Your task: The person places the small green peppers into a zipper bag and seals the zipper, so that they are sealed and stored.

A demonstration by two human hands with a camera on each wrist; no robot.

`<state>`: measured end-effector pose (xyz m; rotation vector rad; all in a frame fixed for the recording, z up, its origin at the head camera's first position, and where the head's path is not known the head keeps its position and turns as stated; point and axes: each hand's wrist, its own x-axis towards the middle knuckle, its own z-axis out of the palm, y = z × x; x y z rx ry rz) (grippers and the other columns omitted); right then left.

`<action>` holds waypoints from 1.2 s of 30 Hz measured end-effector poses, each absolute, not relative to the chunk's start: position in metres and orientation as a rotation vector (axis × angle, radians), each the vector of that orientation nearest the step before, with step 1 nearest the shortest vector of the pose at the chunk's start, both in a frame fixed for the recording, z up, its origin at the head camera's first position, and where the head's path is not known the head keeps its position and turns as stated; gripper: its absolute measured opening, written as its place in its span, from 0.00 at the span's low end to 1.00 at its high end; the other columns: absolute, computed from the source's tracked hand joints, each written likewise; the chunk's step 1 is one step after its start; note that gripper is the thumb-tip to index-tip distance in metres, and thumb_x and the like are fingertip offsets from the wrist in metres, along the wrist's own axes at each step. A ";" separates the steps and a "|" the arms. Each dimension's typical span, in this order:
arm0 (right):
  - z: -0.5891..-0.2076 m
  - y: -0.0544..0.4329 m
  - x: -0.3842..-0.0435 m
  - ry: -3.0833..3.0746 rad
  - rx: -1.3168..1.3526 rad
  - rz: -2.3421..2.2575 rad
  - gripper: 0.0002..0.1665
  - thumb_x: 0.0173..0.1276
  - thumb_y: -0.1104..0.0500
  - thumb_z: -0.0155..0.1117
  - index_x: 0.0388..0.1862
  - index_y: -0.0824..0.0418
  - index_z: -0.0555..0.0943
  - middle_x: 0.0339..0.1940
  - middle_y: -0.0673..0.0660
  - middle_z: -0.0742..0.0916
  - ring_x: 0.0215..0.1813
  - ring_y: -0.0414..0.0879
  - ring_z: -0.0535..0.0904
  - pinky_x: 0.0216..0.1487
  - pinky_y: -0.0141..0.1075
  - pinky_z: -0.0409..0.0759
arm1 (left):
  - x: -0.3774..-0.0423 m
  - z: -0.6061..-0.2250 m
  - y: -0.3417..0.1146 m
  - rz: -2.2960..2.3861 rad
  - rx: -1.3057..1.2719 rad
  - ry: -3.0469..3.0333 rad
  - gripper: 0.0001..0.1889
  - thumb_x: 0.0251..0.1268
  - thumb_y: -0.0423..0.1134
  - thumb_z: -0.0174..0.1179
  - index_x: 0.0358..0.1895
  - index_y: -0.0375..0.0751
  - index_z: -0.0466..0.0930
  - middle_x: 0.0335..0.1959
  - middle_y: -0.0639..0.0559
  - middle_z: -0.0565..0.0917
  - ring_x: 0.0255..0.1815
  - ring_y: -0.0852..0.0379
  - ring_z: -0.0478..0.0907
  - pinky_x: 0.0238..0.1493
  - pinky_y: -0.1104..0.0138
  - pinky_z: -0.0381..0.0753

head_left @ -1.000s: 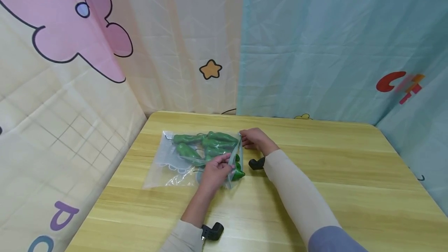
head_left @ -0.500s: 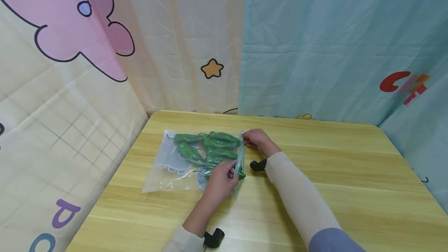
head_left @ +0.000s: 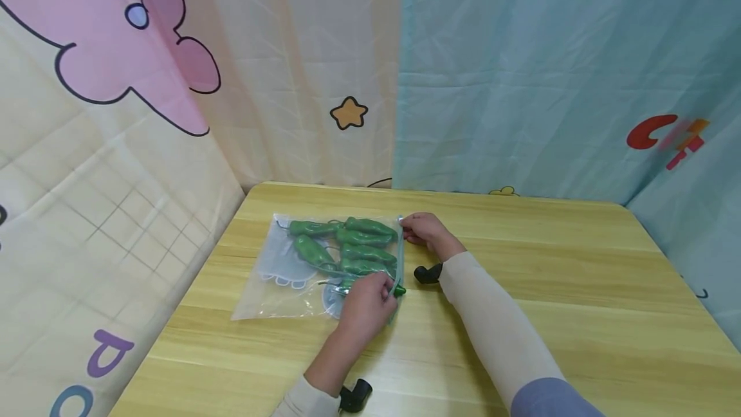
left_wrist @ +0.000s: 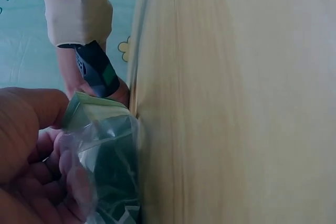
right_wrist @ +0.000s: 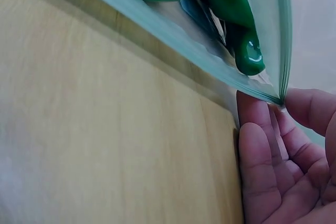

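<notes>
A clear plastic zip bag point(head_left: 255, 301) lies flat on the table with several green peppers point(head_left: 312, 253) inside. Its mouth, edged by a pale green zip strip point(head_left: 401, 250), faces right. My left hand point(head_left: 366, 304) pinches the near part of that strip between thumb and fingers. At the far corner of the mouth, my right hand point(head_left: 427, 231) pinches the strip's end. The right wrist view shows the mouth gaping, with glossy peppers point(right_wrist: 247, 51) just inside and the corner held between thumb and fingers point(right_wrist: 257, 150). In the left wrist view, clear film point(left_wrist: 110, 145) covers some of the left fingers.
The wooden table point(head_left: 550, 275) extends to the right and toward me. Printed curtains point(head_left: 492, 82) hang behind it and along both sides. A black wrist camera point(head_left: 428, 273) sits by the right wrist, another wrist camera point(head_left: 356, 396) by the left.
My left hand has moved nearer and slightly right along the bag's mouth, drawing the zip strip straighter. The right hand stays at the far corner, almost unmoved.
</notes>
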<state>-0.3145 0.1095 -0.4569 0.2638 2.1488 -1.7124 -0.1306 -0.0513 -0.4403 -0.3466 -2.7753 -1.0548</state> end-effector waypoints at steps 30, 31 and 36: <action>-0.460 0.116 -0.313 2.067 0.193 -1.797 0.12 0.75 0.57 0.58 0.48 0.65 0.81 0.40 0.56 0.84 0.40 0.46 0.80 0.41 0.31 0.81 | -0.151 -0.386 -0.088 -0.913 -0.972 -3.040 0.18 0.67 0.44 0.63 0.55 0.39 0.84 0.52 0.48 0.83 0.57 0.49 0.77 0.57 0.54 0.77; -0.461 0.116 -0.313 2.066 0.188 -1.802 0.12 0.75 0.58 0.58 0.48 0.65 0.81 0.40 0.56 0.84 0.40 0.45 0.80 0.41 0.31 0.81 | -0.157 -0.382 -0.089 -0.931 -0.974 -3.033 0.18 0.67 0.44 0.63 0.56 0.38 0.83 0.52 0.47 0.83 0.56 0.49 0.77 0.57 0.54 0.77; -0.462 0.115 -0.313 2.046 0.165 -1.818 0.11 0.75 0.58 0.58 0.47 0.65 0.81 0.40 0.56 0.84 0.39 0.46 0.80 0.42 0.32 0.82 | -0.193 -0.369 -0.094 -0.937 -0.895 -3.031 0.19 0.67 0.43 0.62 0.57 0.37 0.82 0.54 0.45 0.82 0.58 0.46 0.77 0.58 0.53 0.77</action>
